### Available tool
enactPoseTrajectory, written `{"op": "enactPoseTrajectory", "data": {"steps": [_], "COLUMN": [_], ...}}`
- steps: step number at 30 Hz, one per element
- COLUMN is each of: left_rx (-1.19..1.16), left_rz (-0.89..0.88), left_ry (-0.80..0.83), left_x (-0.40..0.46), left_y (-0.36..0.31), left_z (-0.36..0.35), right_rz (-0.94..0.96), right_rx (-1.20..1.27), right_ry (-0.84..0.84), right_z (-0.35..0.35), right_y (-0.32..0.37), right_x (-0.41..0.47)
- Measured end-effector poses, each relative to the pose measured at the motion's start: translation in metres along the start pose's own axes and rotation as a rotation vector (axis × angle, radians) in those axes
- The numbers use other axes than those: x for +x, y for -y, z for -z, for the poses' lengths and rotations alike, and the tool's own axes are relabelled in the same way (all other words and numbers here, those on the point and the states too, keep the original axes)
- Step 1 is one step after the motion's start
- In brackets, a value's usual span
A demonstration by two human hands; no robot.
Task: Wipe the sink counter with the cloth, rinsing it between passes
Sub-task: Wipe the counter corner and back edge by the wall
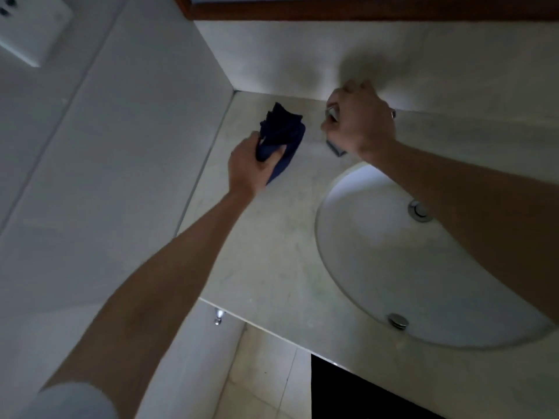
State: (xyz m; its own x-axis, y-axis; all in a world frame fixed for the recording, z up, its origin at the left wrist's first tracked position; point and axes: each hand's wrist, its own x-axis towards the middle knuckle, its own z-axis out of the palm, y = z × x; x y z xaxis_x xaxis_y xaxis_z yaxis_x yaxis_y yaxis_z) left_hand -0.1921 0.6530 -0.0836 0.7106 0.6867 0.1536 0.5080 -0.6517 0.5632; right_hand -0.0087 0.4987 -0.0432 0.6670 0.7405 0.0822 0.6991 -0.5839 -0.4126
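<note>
A dark blue cloth (279,133) lies bunched on the pale stone counter (266,252) near its back left corner. My left hand (251,164) grips the cloth's near end and holds it against the counter. My right hand (360,122) is at the back of the counter, left of the basin's far rim, with its fingers curled round a shiny metal object (332,111). The hand hides most of that object. A small dark blue piece (336,148) sticks out just below this hand. The white oval sink basin (393,258) is set into the counter on the right.
A drain (419,210) and an overflow fitting (398,320) sit in the basin. A white wall (121,140) bounds the counter on the left and a backsplash (302,52) stands behind it. A wood-framed mirror edge (332,9) runs above. A tiled floor (266,373) lies below the counter's front edge.
</note>
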Motion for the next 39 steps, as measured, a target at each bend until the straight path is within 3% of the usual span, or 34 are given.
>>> {"op": "enactPoseTrajectory", "data": {"steps": [5, 10, 15, 25, 32, 39], "left_rx": [0.339, 0.370, 0.492, 0.395, 0.326, 0.202], "left_rz": [-0.518, -0.669, -0.782, -0.754, -0.561, -0.309], "left_ry": [0.190, 0.399, 0.440, 0.351, 0.205, 0.125], "left_x": [0.120, 0.165, 0.170, 0.091, -0.033, -0.168], "left_y": [0.013, 0.014, 0.020, 0.057, 0.051, -0.018], "left_z": [-0.022, -0.068, -0.073, -0.036, -0.032, -0.058], "right_rz": [-0.012, 0.018, 0.035, 0.039, 0.002, -0.009], "right_rx": [-0.032, -0.077, -0.110, -0.120, -0.098, -0.081], "right_ry": [-0.013, -0.042, -0.058, -0.055, -0.026, -0.020], "right_z": [-0.003, -0.009, -0.009, -0.004, -0.002, -0.002], "right_y": [-0.001, -0.005, -0.005, -0.002, 0.002, 0.003], "right_x": [0.003, 0.004, 0.004, 0.001, 0.001, 0.000]}}
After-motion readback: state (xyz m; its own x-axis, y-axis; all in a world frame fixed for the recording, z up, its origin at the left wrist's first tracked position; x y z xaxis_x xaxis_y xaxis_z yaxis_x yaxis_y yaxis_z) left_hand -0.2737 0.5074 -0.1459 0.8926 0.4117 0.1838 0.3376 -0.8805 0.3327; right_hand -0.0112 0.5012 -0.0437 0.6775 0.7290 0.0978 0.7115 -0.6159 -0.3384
